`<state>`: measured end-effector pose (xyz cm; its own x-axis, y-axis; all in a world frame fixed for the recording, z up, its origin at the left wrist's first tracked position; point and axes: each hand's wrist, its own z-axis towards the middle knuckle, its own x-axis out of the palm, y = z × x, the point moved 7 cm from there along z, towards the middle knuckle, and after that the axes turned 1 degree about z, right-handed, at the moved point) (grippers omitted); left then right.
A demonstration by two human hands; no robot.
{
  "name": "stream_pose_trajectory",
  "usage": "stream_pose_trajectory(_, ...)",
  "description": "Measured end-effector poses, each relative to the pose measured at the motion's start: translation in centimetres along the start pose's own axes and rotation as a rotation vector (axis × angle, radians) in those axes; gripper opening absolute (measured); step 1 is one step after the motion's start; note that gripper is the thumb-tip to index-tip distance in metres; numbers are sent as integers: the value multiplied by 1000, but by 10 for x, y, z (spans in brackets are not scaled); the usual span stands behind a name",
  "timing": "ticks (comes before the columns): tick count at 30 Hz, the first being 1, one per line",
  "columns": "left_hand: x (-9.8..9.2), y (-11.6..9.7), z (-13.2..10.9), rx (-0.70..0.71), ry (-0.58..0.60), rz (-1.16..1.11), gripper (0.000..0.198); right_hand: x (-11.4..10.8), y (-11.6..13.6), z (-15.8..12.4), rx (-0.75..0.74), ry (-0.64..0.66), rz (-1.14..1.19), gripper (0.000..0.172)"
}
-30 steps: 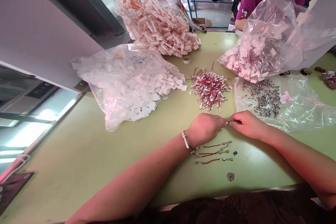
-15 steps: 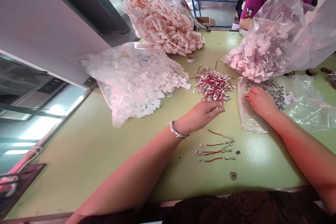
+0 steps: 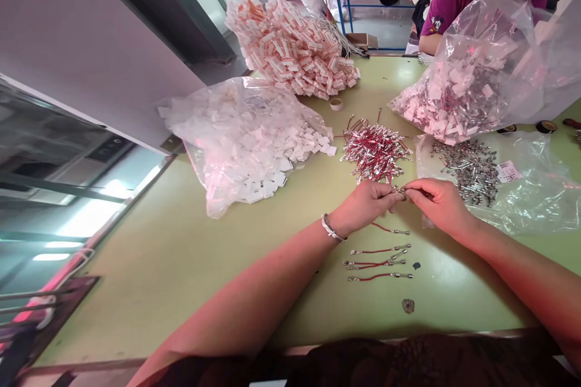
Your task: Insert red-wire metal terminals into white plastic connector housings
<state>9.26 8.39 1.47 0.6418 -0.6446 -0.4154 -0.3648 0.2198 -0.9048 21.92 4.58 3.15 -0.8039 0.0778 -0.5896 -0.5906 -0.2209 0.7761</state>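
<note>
My left hand [image 3: 367, 208] pinches the metal end of a short red wire, in front of a heap of red wires [image 3: 376, 148] with metal terminals. My right hand [image 3: 438, 202] meets it fingertip to fingertip, pinching a small glass tube fuse that the fingers mostly hide. Below the hands, several red wires [image 3: 379, 251] lie in a loose row, each with a fuse at its right end. To the right, a pile of loose fuses [image 3: 474, 169] rests on a flat clear plastic bag [image 3: 540, 193].
A clear bag of white plastic housings [image 3: 245, 151] spills open at left. Behind it is a bundle of orange-and-white parts [image 3: 295, 48]. Another filled bag [image 3: 458, 84] stands at back right, near a person in a purple sleeve [image 3: 449, 3]. A tape roll [image 3: 336, 104] lies between.
My right hand has left the fuse pile and moved left to meet my left hand, bringing a fuse. My left hand stays in front of the wire heap. The view has shifted slightly.
</note>
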Motion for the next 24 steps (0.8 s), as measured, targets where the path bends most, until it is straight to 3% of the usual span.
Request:
stream_pose_trajectory(5,1,-1,0,42,32,32,35,3,2,-1,11,65,1,18)
stream_pose_trajectory(11,4,-6,-2,190,139,247,32,15,-14,-5,255,263,253,22)
stream_pose_trajectory(15,11,-12,-9,324,158,656,32,15,-13,-7,196,323,54,17)
stream_pose_trajectory(18,27,-11,-15,365,254,910,25,21,-12,-12,194,409,-59,16)
stream_pose_trajectory(21,35,-9,-17,349,319,971,23,23,-13,-15,234,442,-69,16)
stream_pose_trajectory(24,28,-15,-16,338,328,865,28,21,-14,-13,205,425,-81,15)
